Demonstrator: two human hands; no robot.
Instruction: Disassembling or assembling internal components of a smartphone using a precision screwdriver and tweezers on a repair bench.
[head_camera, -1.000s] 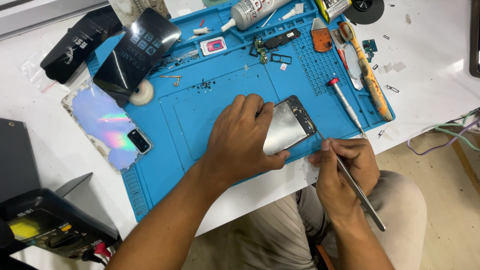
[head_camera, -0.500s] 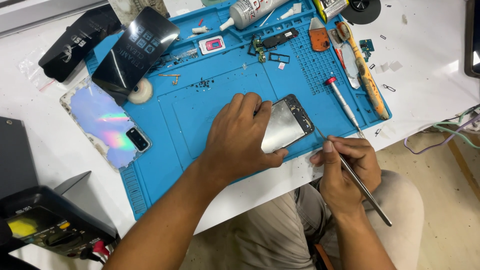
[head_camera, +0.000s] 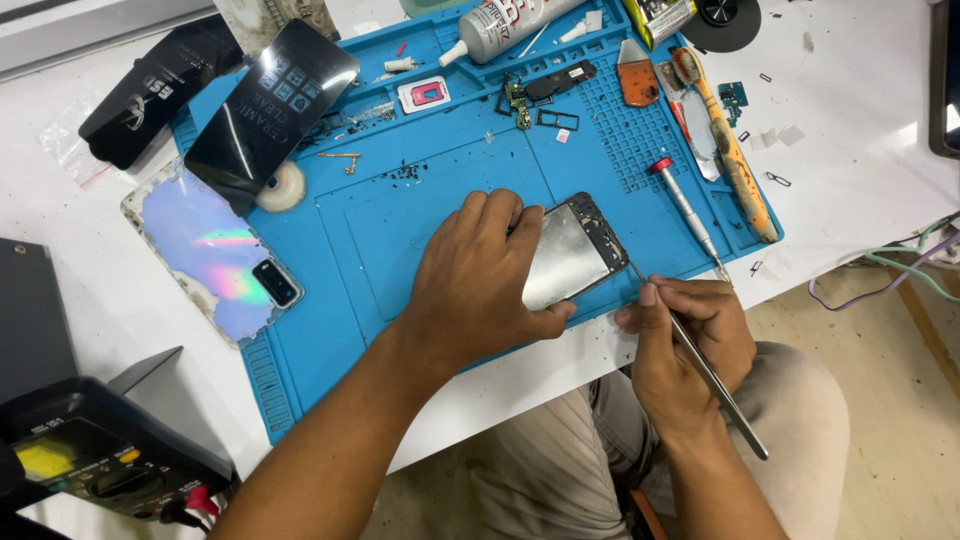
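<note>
head | left hand (head_camera: 478, 290) holds phone (head_camera: 570, 255) | right hand (head_camera: 690, 340) grips tweezers (head_camera: 700, 365)

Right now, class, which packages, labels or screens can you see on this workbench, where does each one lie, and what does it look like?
Glossy black flat package: far left of the blue mat, rectangular, pale icons.
Matte black package: on the white table, left of the first, white emblem.
Adhesive tube: mat's far edge, grey with white nozzle and a red and black label.
Meter display: near left corner, small yellow rectangle in a black case.
</note>
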